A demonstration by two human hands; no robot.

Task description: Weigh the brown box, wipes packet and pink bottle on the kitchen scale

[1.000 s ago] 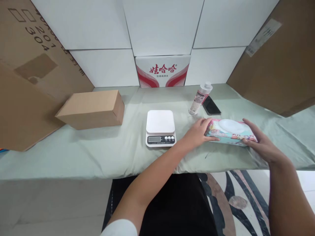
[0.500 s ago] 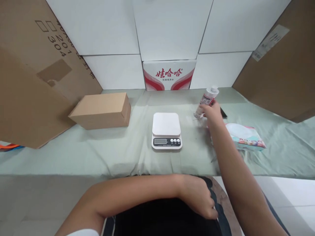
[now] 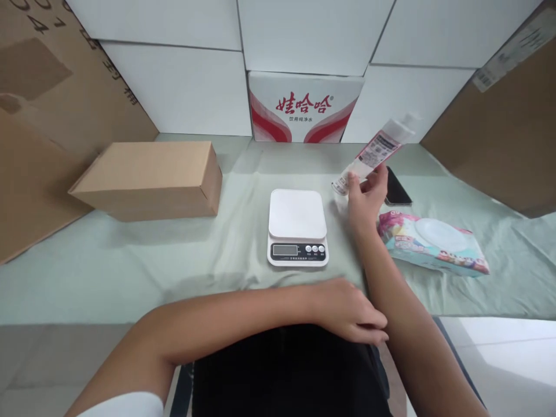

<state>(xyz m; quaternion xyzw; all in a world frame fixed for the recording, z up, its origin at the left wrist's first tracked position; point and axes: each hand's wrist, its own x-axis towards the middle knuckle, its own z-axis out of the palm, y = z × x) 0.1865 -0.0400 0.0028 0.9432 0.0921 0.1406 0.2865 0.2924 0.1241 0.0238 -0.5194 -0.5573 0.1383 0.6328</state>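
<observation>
My right hand (image 3: 367, 200) grips a white bottle (image 3: 377, 150) with a pink label, tilted and lifted just off the green cloth, to the right of the white kitchen scale (image 3: 297, 226). A dark phone (image 3: 396, 188) lies just behind my hand. A colourful pack of wet wipes (image 3: 434, 243) lies flat on the cloth to the right of my forearm. My left hand (image 3: 351, 310) rests at the table's near edge in front of the scale, fingers loosely apart, holding nothing.
A closed brown cardboard box (image 3: 150, 179) sits at the left on the green cloth (image 3: 130, 255). White boxes and a red-printed carton (image 3: 304, 107) line the back. Large cardboard sheets (image 3: 512, 133) lean at both sides.
Both hands let go of the wipes pack. My right hand reached to the bottle, gripped it and tilted it up. My left hand drew back to the table's near edge.
</observation>
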